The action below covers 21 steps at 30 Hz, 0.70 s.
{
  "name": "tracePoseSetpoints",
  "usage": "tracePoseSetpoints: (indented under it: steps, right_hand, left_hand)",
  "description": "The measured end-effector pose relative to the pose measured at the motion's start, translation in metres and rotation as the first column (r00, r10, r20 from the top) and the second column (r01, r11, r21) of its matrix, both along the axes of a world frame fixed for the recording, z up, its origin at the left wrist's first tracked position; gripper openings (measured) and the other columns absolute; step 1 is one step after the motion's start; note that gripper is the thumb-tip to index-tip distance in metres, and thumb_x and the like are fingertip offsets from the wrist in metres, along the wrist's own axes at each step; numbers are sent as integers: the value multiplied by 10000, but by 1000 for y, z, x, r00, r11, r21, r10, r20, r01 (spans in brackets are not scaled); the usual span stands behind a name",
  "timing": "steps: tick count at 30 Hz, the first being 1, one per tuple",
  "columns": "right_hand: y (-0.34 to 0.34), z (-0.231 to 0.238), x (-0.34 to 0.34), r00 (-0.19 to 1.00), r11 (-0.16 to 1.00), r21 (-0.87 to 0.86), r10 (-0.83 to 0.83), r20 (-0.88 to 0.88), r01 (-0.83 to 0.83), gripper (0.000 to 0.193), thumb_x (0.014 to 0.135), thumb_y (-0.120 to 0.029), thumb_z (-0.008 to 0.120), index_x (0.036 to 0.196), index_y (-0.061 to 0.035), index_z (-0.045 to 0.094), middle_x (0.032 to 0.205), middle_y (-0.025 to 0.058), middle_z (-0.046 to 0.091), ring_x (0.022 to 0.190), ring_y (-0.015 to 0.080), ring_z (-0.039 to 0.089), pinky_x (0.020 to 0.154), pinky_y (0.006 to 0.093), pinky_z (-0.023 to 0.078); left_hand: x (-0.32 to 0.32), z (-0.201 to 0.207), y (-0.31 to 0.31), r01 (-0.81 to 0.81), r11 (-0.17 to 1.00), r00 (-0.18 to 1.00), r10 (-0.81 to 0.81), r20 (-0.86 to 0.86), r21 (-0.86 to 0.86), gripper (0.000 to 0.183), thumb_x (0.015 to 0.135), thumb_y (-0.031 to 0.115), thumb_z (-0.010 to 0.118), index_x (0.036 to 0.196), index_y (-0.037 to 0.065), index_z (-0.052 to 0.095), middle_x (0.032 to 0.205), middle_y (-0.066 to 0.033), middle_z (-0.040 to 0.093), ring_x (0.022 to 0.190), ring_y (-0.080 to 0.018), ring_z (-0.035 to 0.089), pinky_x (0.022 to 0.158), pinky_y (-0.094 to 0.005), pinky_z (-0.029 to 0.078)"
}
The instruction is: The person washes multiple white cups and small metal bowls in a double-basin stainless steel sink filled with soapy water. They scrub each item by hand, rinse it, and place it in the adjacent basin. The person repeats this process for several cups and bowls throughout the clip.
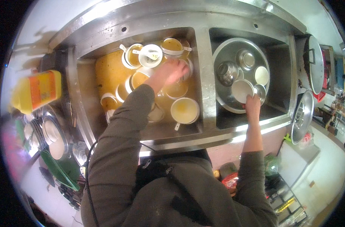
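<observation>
My left hand [176,71] is over the left sink compartment, its fingers curled and slightly blurred beside the rim of a white bowl [190,70]. Whatever those fingers hold is hidden. Several white bowls and cups lie in brownish water there, among them a bowl with a white spoon [153,55] in it and a handled bowl [185,111] near the front. In the right compartment, my right hand [252,108] is closed on the near edge of a white bowl [242,90]. This bowl is inside a large round steel basin [217,56].
The steel basin also has a small pale bowl [261,75] and metal containers [246,59]. A steel divider [208,79] separates the compartments. On the left stand a yellow jug [38,90] and stacked dishes [53,138]. Large metal pans [303,115] lean at the right.
</observation>
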State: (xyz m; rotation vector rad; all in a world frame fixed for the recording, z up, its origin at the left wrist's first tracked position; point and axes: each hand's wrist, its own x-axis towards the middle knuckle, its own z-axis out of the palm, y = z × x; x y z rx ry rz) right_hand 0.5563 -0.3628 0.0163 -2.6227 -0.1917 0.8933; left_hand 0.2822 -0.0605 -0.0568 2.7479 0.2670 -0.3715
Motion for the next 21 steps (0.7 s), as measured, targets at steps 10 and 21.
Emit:
tracePoseSetpoints:
  steps: [10, 21]
  right_hand:
    - [50, 46, -136, 724, 759, 170, 492, 484, -629, 417, 933, -106, 622, 1346, -65, 582, 1248, 180, 650, 1105, 347, 659, 911, 407, 558]
    - [150, -81, -350, 172, 158, 87, 964, 203, -984, 303, 935, -147, 563, 1228, -101, 620, 1180, 230, 591, 1053, 402, 639, 884, 488, 544]
  left_hand:
    - [-36, 14, 20, -236, 967, 966, 221, 135, 99, 167, 884, 146, 584, 1004, 35, 617, 1056, -181, 627, 991, -377, 661, 824, -466, 568]
    - [-189, 22, 47, -806, 256, 353, 932, -86, -534, 330, 804, 231, 666, 973, -52, 671, 863, -197, 692, 762, -305, 688, 665, -414, 538]
